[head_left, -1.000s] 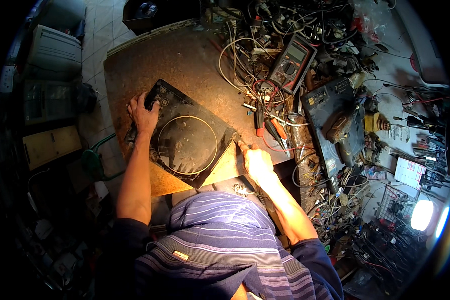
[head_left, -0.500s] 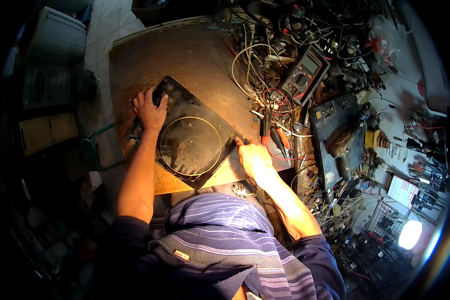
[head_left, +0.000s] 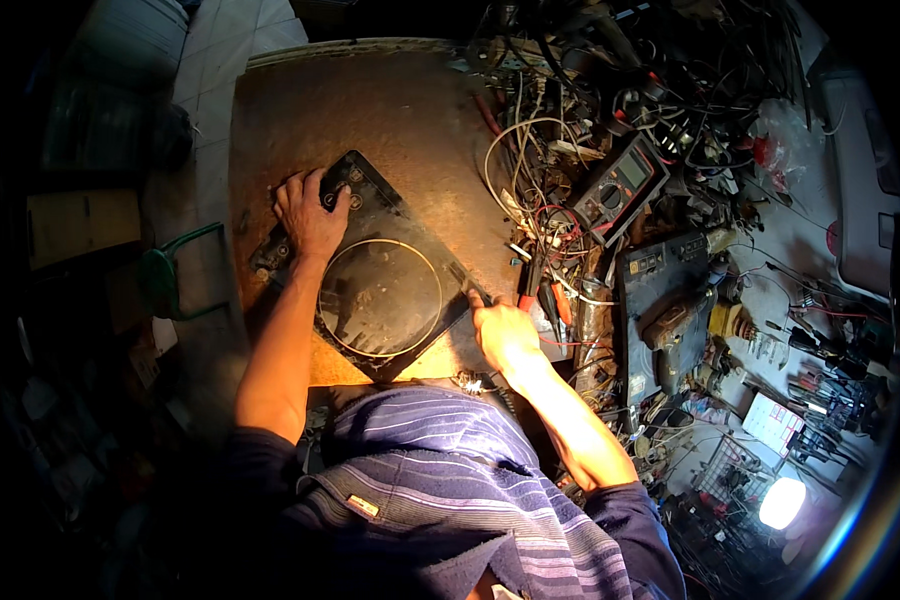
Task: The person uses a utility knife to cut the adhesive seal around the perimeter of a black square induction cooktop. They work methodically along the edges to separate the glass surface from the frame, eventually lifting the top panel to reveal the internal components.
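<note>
A black, dusty induction cooktop (head_left: 385, 300) with a pale ring lies on the table, turned so one corner faces me. My left hand (head_left: 310, 215) holds its far left edge, thumb on top by the round control markings and fingers over the side. At the right edge is my right hand (head_left: 505, 330), its fingers curled in and the fingertips against the rim. A thin dark piece shows along the rim by those fingertips; whether it is a tool cannot be made out.
Right of the cooktop lie red and black test leads (head_left: 532, 285) and a multimeter (head_left: 620, 190) among tangled wires. Farther right sits a second dark panel (head_left: 660, 310) with things on it. A bright lamp (head_left: 782, 503) glows at lower right. The brown table (head_left: 370, 100) stretches away from me.
The whole view has turned slightly clockwise. Both hands stay at the same edges of the cooktop, with the right hand's fingers a little more bunched.
</note>
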`<control>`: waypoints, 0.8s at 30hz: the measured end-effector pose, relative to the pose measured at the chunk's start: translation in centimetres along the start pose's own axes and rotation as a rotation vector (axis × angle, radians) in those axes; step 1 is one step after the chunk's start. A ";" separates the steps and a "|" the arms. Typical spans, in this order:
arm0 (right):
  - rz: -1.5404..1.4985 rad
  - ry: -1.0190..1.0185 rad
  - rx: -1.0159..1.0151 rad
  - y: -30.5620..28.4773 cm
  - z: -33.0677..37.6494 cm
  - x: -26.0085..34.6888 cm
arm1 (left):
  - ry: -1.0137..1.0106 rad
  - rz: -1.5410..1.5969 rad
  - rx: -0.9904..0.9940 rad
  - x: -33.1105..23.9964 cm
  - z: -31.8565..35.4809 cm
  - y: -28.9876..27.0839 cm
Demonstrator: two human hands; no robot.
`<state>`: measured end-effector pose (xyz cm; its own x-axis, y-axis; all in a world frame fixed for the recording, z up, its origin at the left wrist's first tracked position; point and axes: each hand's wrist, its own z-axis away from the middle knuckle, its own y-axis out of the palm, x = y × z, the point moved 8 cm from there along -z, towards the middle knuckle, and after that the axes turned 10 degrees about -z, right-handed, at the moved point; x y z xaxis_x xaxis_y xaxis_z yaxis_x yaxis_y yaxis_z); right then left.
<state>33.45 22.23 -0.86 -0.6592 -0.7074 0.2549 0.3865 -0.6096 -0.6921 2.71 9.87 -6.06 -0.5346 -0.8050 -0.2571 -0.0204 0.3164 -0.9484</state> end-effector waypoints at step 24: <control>0.011 -0.198 0.032 -6.7 -13.3 12.4 | 0.034 0.091 -0.046 0.0 -0.5 -0.6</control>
<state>14.06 22.30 -2.07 -0.5167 -0.7685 0.3775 0.4151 -0.6104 -0.6746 2.32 9.88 -5.43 -0.5647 -0.7546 -0.3342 -0.0089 0.4105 -0.9118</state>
